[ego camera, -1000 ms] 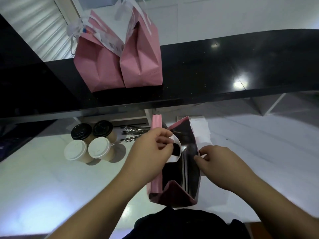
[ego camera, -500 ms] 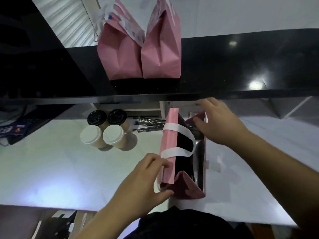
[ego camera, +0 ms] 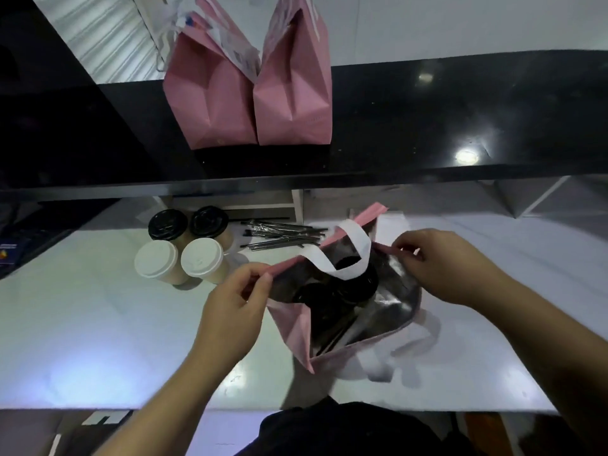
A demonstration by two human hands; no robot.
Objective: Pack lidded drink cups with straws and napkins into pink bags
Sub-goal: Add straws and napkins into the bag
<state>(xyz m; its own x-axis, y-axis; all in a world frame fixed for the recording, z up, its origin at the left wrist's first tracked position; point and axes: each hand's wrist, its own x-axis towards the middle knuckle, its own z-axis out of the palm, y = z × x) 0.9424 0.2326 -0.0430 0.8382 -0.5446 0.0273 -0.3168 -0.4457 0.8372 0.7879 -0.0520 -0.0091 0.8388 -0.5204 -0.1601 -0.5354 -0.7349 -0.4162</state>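
A pink bag (ego camera: 296,327) with a silver lining and white handles stands open on the white counter. My left hand (ego camera: 233,304) pinches its left rim; my right hand (ego camera: 444,268) pinches the far right rim, and the mouth gapes between them. Two black-lidded cups (ego camera: 339,291) show inside, with dark straws beside them. To the left stand two white-lidded cups (ego camera: 200,260) and two black-lidded cups (ego camera: 167,224). A pile of wrapped straws (ego camera: 279,236) lies behind the bag.
Two closed pink bags (ego camera: 250,93) stand on the raised black shelf (ego camera: 427,126) above the white counter (ego camera: 98,324). A white napkin stack (ego camera: 391,222) peeks out behind the open bag. The counter's front edge runs just before my body.
The bag, narrow and folded a second ago, is now spread wide open. My left hand moved up its left rim and my right hand came to the right rim.
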